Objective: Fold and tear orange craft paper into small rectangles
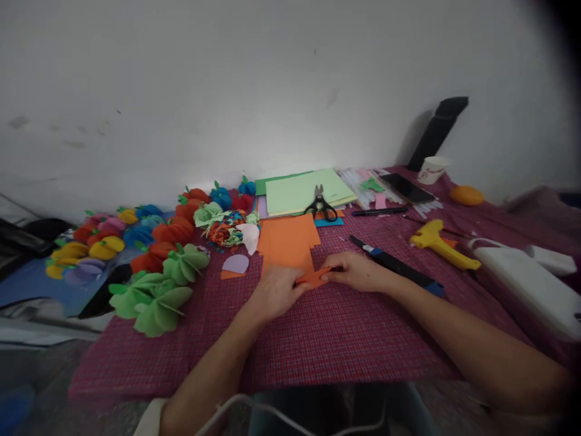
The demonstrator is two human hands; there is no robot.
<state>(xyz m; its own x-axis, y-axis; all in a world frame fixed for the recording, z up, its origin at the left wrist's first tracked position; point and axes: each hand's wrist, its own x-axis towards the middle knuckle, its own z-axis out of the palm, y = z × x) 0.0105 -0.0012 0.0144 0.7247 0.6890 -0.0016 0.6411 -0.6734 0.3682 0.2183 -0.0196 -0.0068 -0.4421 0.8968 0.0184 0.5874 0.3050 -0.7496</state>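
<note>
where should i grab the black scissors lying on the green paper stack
Take the scissors by the black handle loops, coming from the near side. They lie flat on the light green paper stack with the loops toward the person and the blades pointing away. The right hand, pinching the small orange paper piece with the left hand, seems nearer.

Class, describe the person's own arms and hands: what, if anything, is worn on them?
The left hand and right hand are bare and the forearms uncovered: no gloves, rings or watch visible. A thin white cable curves by the left elbow.
</note>
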